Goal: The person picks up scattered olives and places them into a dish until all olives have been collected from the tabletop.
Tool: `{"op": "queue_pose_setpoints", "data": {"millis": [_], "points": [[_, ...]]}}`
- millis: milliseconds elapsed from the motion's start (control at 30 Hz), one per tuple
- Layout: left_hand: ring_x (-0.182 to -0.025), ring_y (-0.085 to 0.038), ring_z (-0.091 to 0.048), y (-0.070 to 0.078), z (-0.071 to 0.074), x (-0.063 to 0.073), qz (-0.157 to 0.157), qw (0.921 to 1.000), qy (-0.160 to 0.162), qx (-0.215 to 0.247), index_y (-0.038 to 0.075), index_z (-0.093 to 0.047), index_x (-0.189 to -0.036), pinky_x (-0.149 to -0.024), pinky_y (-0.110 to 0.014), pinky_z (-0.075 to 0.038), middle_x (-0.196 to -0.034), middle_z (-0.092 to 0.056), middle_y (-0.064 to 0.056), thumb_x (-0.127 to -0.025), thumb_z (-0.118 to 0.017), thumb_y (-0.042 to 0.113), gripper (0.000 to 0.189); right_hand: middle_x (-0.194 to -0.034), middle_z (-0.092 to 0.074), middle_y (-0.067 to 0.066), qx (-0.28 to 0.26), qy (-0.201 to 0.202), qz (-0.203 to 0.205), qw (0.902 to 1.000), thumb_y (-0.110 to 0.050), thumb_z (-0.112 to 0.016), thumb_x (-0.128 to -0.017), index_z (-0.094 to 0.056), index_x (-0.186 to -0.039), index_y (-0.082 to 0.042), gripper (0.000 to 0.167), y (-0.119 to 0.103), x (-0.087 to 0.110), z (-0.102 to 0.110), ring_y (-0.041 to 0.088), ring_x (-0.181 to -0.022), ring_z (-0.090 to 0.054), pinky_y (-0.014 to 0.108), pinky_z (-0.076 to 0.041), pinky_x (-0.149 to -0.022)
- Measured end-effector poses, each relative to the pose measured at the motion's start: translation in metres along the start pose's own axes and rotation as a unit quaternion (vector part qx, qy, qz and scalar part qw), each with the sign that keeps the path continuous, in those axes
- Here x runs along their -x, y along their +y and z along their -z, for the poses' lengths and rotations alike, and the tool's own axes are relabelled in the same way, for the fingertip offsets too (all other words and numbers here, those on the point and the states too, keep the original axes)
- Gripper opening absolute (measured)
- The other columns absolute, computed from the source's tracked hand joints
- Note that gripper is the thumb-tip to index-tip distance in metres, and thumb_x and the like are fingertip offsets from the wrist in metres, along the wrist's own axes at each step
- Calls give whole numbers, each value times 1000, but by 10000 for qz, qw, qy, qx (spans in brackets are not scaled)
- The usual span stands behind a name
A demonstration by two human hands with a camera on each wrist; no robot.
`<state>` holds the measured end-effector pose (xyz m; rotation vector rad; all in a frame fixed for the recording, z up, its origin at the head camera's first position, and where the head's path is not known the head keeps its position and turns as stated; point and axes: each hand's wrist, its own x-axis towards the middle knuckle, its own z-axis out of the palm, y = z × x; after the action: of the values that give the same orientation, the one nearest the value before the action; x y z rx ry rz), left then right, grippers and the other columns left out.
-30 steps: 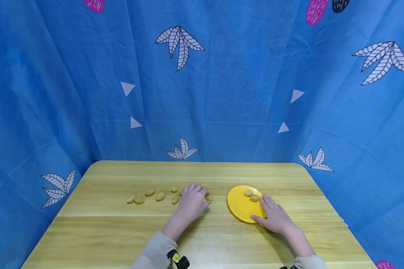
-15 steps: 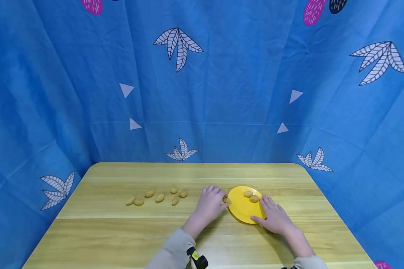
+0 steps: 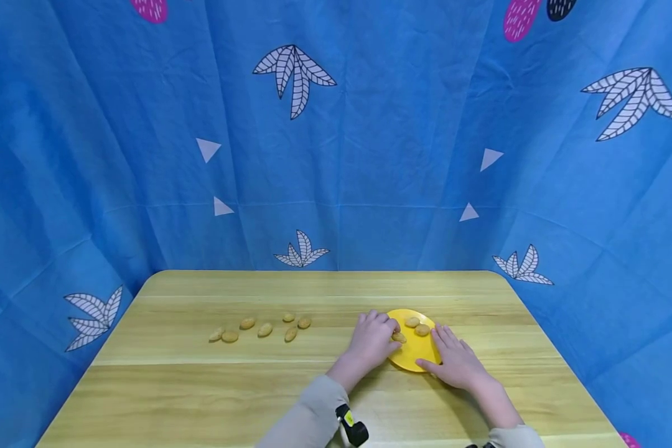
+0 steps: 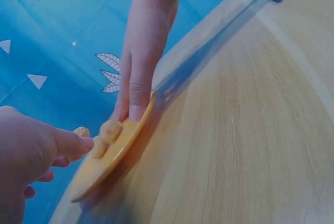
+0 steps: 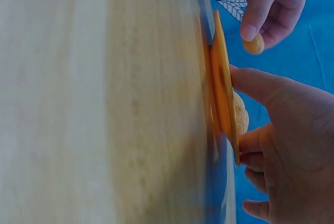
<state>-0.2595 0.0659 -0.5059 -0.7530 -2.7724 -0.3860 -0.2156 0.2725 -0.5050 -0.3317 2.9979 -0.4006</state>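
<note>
My left hand (image 3: 372,341) pinches a walnut (image 3: 399,337) between thumb and fingertips, over the left part of the yellow plate (image 3: 407,356). In the right wrist view this tan oval walnut (image 5: 254,44) hangs beside the plate's face, clear of it. My right hand (image 3: 459,362) lies at the plate's right rim, thumb and fingers spread and fairly straight, touching it. Two more walnuts (image 3: 422,330) rest on the plate near the right fingertips; the left wrist view shows them side by side (image 4: 109,130).
Several loose walnuts (image 3: 265,330) lie scattered on the left half of the wooden table (image 3: 201,392). A blue patterned cloth (image 3: 341,155) hangs behind the table and along its sides.
My left hand has carried the walnut rightward, from the table beside the loose ones to over the plate. My right hand has stayed at the plate's rim.
</note>
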Motion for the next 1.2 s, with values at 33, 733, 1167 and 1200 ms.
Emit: {"op": "queue_pose_setpoints", "data": {"millis": [33,733,1167,1200], "points": [[-97,-11,-52,1,-1,-1,-2,10000,-4,14,26,-69,-101,-83,-28,-37,-101,-67,11,-83,-74,43,25,-156,-25,30,-4,1,1,10000,-57,-56,-90,-33,-145,11,90,0,0,0,48,-144,-23,65,-24,-111],[-76,-7,-48,18,-28,-20,-23,9992,370,-115,28,-68,-87,-70,-22,-32,-82,-64,15,-89,-70,38,10,-157,-24,28,-96,74,23,9999,-60,-55,-90,-33,-146,9,91,6,-1,-3,47,-145,-23,66,-22,-111],[-81,-7,-50,22,-35,-24,41,9997,221,21,30,-70,-92,-73,-22,-35,-90,-69,15,-90,-68,34,5,-157,-23,28,-84,35,-32,10000,-58,-56,-90,-33,-146,9,90,4,-2,-1,45,-145,-23,66,-23,-111],[-82,-7,-50,22,-35,-24,37,9998,190,24,30,-70,-92,-73,-23,-35,-91,-69,15,-90,-68,33,5,-157,-23,27,-80,32,-32,10000,-58,-56,-90,-33,-146,9,90,4,-2,-2,45,-145,-22,66,-23,-112]]}}
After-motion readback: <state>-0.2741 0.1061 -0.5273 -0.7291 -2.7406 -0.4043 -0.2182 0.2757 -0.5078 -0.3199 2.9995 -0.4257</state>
